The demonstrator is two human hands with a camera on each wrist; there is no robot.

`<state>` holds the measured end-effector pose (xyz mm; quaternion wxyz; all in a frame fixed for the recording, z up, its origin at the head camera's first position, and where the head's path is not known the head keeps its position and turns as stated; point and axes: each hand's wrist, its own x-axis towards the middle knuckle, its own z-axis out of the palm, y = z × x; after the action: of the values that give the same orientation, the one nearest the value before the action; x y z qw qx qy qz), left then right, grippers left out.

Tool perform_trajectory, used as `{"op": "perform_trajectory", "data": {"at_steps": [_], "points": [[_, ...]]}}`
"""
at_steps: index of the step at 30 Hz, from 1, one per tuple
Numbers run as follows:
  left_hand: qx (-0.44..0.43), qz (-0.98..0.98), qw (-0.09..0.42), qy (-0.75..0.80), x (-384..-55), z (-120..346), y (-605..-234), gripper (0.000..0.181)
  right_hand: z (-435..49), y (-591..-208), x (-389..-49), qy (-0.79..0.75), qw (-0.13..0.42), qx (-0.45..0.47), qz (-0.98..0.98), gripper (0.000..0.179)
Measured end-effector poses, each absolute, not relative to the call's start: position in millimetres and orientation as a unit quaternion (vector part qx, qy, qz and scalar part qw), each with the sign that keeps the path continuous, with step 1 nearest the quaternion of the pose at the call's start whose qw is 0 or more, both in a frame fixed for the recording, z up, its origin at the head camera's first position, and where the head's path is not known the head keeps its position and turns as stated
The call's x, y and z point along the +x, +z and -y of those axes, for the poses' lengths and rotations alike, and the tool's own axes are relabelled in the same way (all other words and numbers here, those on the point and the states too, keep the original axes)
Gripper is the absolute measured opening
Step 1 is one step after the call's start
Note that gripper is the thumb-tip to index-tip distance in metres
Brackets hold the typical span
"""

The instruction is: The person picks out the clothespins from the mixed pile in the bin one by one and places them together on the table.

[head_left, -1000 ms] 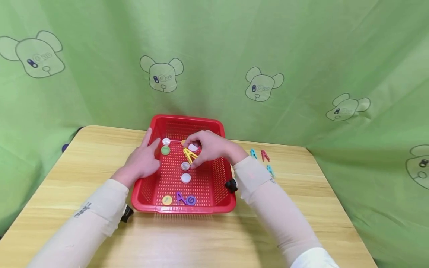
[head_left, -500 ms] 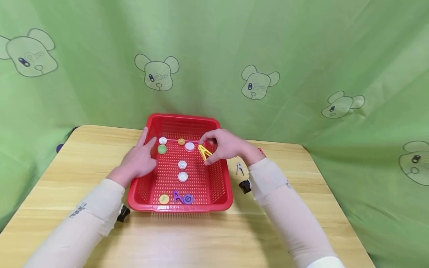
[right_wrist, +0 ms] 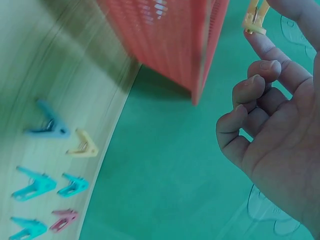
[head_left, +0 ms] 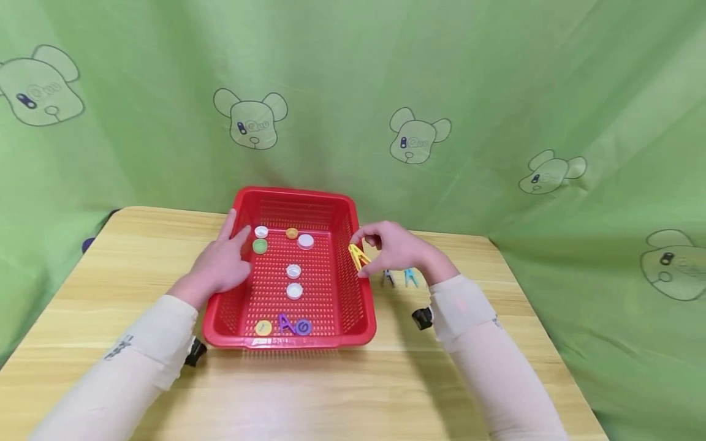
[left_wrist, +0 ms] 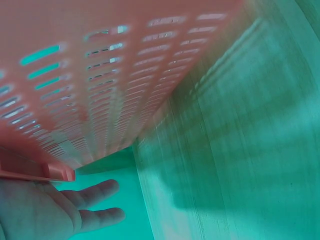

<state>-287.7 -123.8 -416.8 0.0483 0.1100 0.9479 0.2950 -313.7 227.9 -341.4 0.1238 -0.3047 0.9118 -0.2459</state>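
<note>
My right hand [head_left: 394, 245] pinches a yellow clothespin [head_left: 358, 257] between thumb and index finger, over the right rim of the red basket [head_left: 289, 342]. In the right wrist view that clothespin [right_wrist: 255, 21] sits at the top edge, and the other fingers curl loosely. My left hand [head_left: 220, 266] rests on the basket's left rim with its fingers fairly straight. Two of its fingers [left_wrist: 102, 215] extend beyond the rim in the left wrist view. Inside the basket lie several bottle caps, among them a green cap [head_left: 260, 246], and a purple clothespin [head_left: 284, 323].
Several clothespins lie on the wooden table right of the basket, including a grey-blue one [right_wrist: 50, 122], a yellow one [right_wrist: 84, 145] and a pink one [right_wrist: 64, 220]. A green curtain [head_left: 342, 122] hangs behind the table [head_left: 265, 398].
My right hand has carried the yellow clothespin rightward from above the caps to the basket's right rim. The left hand stays on the left rim. The head view has shifted slightly.
</note>
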Motion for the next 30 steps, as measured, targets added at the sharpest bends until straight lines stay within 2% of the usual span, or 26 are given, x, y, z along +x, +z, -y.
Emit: {"op": "perform_trajectory", "data": {"at_steps": [10,17,30], "points": [[0.11,-0.948,0.052,0.294,-287.9,125.7,-415.5,0.079,-255.5,-353.1,-300.9,-0.275,0.107,-0.288,-0.911,0.05],[0.113,-0.948,0.051,0.292,-286.2,125.8,-415.0,0.079,-271.8,-364.4,-292.1,-0.288,0.1,-0.282,-0.91,0.046],[0.121,-0.949,0.043,0.288,-286.6,123.2,-416.5,0.078,-298.9,-397.0,-271.7,-0.319,0.117,-0.224,-0.913,0.048]]}}
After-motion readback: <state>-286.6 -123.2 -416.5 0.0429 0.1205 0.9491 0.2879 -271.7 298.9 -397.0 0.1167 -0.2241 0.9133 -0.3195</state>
